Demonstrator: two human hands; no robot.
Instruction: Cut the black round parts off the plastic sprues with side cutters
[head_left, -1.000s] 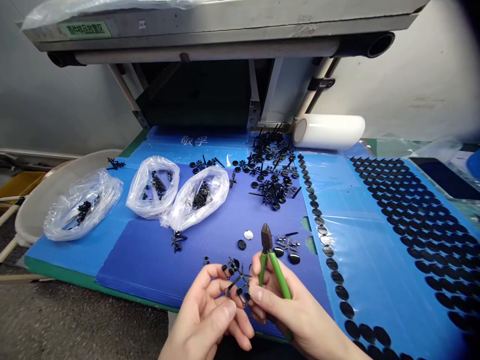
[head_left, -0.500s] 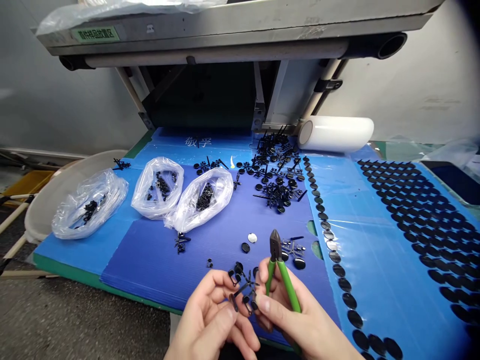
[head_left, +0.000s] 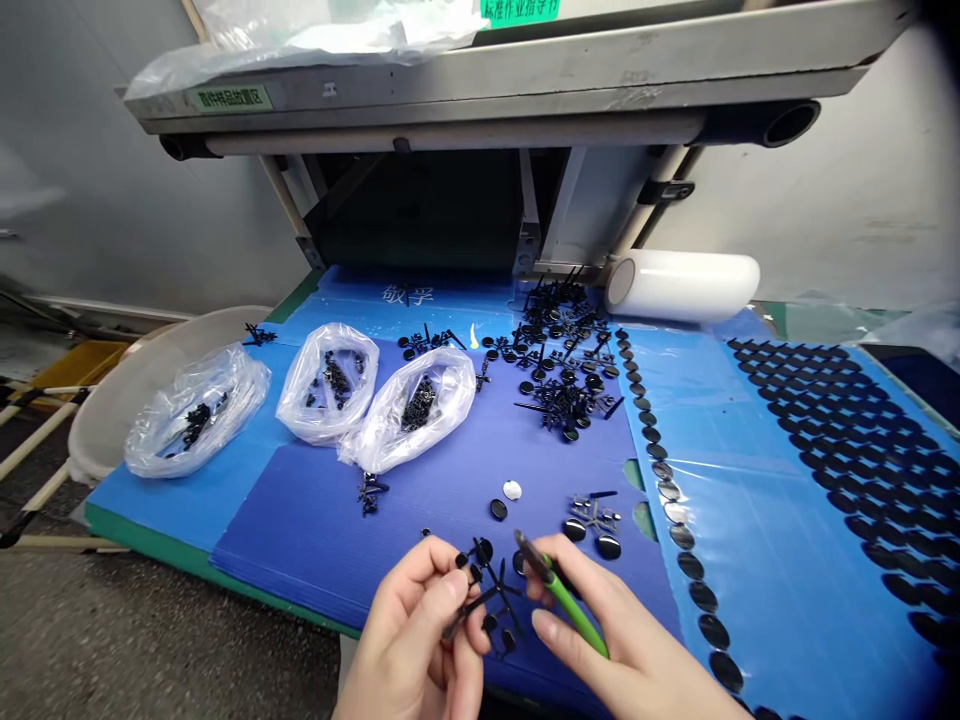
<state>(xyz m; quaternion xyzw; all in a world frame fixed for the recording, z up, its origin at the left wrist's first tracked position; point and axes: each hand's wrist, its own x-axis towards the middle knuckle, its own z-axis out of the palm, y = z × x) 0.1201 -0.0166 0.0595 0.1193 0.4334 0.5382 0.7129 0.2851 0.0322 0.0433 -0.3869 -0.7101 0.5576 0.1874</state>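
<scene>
My left hand (head_left: 427,630) pinches a black plastic sprue (head_left: 496,590) that carries several small round parts on its branches. Close by on the right, my right hand (head_left: 600,630) is closed around green-handled side cutters (head_left: 566,600), their dark jaws pointing up and left beside the sprue. Beyond the hands lie a black disc (head_left: 499,510) and a pale shiny disc (head_left: 512,490). Another sprue (head_left: 595,513) rests farther right, with two glossy black discs at its near side. Part of the cutters is hidden by my right hand.
Three clear plastic bags (head_left: 420,405) with small black parts stand on the left. A heap of black sprues (head_left: 566,370) lies at the back. Rows of black discs (head_left: 847,450) cover the right side. A white roll (head_left: 686,285) sits under the grey shelf (head_left: 525,85).
The cutters have turned from upright to tilted left, and their handles look closer together. My left thumb has moved up onto the sprue. The camera view has shifted slightly.
</scene>
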